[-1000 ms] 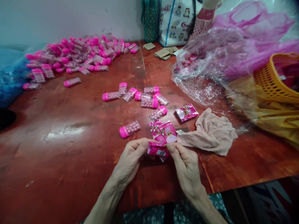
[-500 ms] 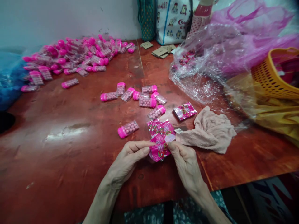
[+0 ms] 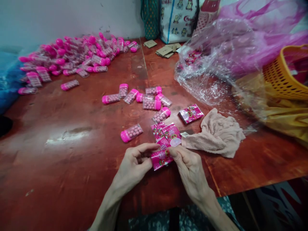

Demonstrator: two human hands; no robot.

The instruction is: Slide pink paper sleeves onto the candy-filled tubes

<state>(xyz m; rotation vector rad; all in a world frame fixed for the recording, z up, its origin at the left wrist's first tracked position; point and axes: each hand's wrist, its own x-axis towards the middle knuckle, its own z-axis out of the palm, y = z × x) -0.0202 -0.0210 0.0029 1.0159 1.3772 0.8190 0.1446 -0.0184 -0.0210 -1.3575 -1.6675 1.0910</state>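
While pinching the right end of a glossy pink packet (image 3: 160, 159) in a tight grip of the right hand (image 3: 190, 164), meets its left edge with the left hand (image 3: 133, 162), with thumb and forefinger parted in a looser grip; cannot tell of any firm hold there. Holds that packet near the near edge of the bench (image 3: 72, 173), partly in front of overlapping pink packets (image 3: 173, 133). Has one clear tube (image 3: 132, 132) of pink balls, with a pink cap, lying beyond the left hand, and a loose group of similar tubes (image 3: 151, 102) farther out, some touching. Shows to the right of the packets a small pink stack (image 3: 191, 114) and, just nearer, a crumpled pale pink cloth (image 3: 220, 134). Includes at far left a large heap of capped tubes (image 3: 72, 56), with a single stray tube (image 3: 69, 85) just nearer, and a blue plastic bag (image 3: 11, 77) along the left side. Reaches on the right to crinkled clear wrap (image 3: 205, 81), a purple bag (image 3: 250, 41) and a yellow basket (image 3: 279, 75). Ends toward the far side in brown card pieces (image 3: 165, 50), a white printed bag (image 3: 176, 21) and a green dotted bag (image 3: 150, 19).
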